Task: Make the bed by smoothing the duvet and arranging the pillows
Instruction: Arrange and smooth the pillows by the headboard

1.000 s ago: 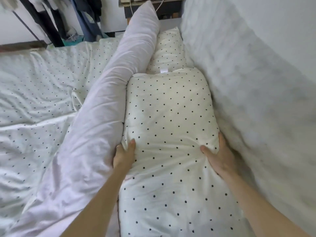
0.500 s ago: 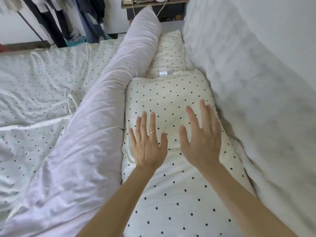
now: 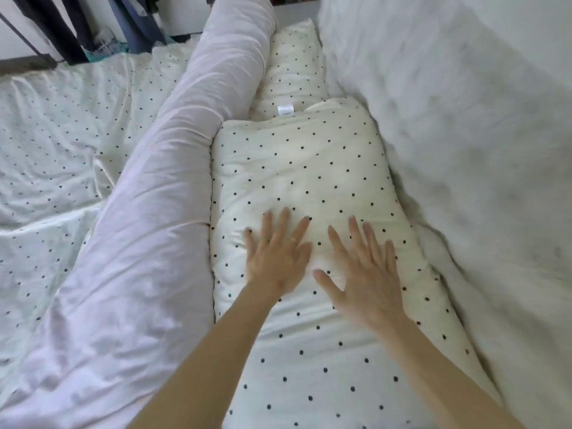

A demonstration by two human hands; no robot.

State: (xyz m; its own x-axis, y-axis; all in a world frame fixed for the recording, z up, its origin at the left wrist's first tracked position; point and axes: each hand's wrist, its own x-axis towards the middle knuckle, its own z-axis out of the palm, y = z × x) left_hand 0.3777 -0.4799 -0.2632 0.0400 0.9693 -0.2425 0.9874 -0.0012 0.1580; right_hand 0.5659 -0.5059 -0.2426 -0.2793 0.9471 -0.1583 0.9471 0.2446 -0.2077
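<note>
A cream pillow with black dots [image 3: 297, 168] lies lengthwise along the wall side of the bed. My left hand [image 3: 278, 255] and my right hand [image 3: 368, 274] rest flat on its middle, fingers spread, holding nothing. A second dotted pillow [image 3: 294, 69] lies beyond it, a white label at its near edge. A long pale lilac bolster pillow [image 3: 161, 212] runs alongside on the left, touching the near pillow. The dotted duvet [image 3: 55, 140] covers the bed to the left, wrinkled.
A white fluffy blanket [image 3: 464, 150] is heaped along the right, against the wall. Dark clothes [image 3: 62, 26] hang beyond the far edge of the bed at the top left.
One second ago both hands gripped the near pillow's sides. They let go, opened above it, and now press flat on its top.
</note>
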